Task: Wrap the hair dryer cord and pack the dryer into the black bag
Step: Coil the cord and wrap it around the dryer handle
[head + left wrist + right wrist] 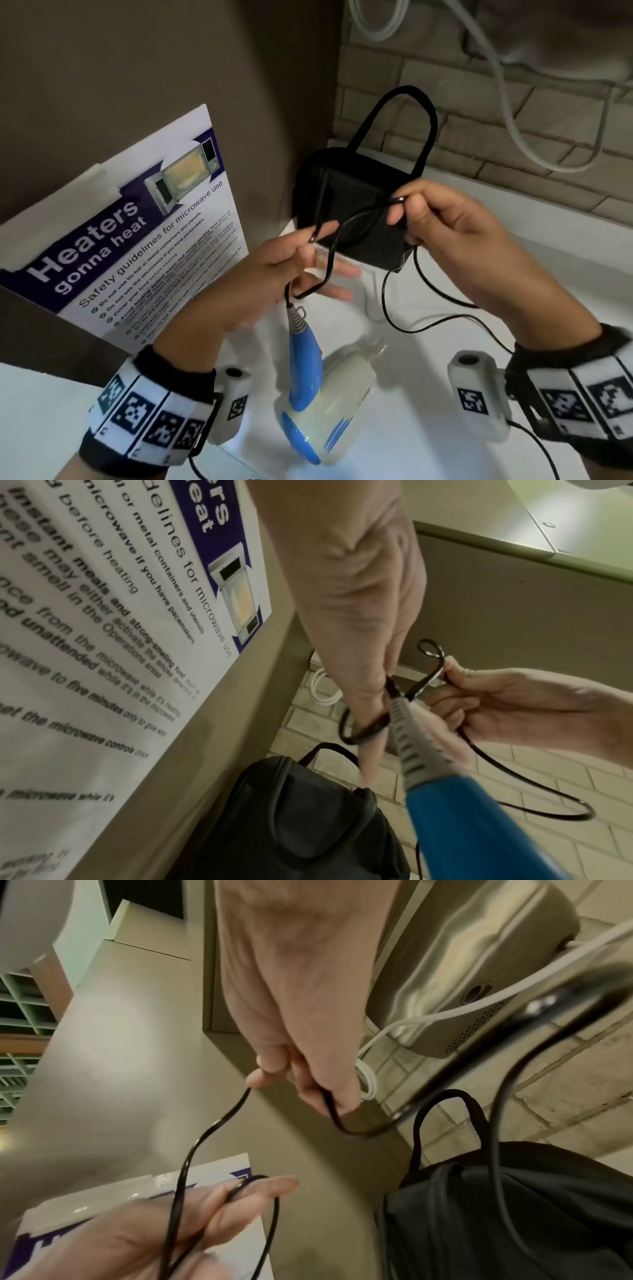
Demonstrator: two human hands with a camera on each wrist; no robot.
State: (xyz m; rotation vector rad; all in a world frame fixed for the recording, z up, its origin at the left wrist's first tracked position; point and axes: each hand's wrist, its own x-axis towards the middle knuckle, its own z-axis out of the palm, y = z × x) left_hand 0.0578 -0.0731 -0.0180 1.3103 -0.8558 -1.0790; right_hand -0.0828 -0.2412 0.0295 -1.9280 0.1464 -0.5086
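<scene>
At frame centre the left hand pinches the black cord just above the dryer's strain relief, a small loop round its fingers; the right hand pinches the cord further along. The blue-and-white hair dryer dangles below, above the white bench. The black bag stands behind. The slack tail at lower right could snag or the loop slip off. The poster at left reads "Heaters gonna heat", "Safety guidelines for microwave use".

Shared pantry: microwave safety poster, white counter.
</scene>
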